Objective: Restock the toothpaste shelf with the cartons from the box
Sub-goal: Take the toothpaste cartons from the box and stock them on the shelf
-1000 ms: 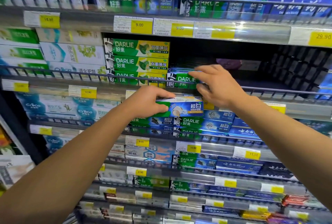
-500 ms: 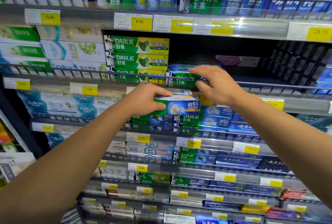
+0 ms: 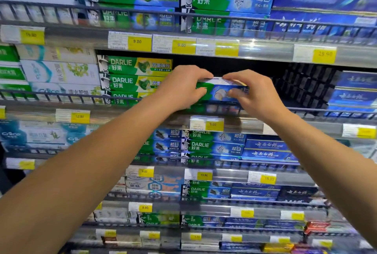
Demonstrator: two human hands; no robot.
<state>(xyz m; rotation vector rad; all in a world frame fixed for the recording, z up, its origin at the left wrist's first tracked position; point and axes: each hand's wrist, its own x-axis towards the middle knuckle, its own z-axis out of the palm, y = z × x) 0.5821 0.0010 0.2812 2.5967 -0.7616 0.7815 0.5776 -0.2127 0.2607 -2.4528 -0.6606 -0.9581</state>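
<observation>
The green-and-blue carton (image 3: 221, 90) was up at the second shelf from the top, held level just above the wire rail (image 3: 61, 95), over a short stack of like cartons (image 3: 214, 108) that showed dimly through the bars. Both hands were clamped on it: the left hand (image 3: 181, 87) gripped its left end, fingers over the top edge and thumb on the face, and the right hand (image 3: 252, 92) pinched the right end the same way. From the carton, the yellow-and-green mint cartons (image 3: 134, 74) stood stacked at nine o'clock, just beside the left hand. At three o'clock the bay (image 3: 302, 84) lay dark and mostly bare, with blue cartons (image 3: 355, 90) further along the same shelf.

By my reckoning the work was in mid-course. This carton was not yet let go, and the gap behind it and toward three o'clock looked to have room for many more. The shelves at twelve and six o'clock seemed well filled already.

The supply box was nowhere in view, so I could not say how many cartons were left. The carton's print was half covered by fingers and smeared by motion, and whether its underside touched the stack beneath I could not tell. The low shelves at six o'clock were blurred, and the price tags (image 3: 214, 125) there mostly unreadable.
</observation>
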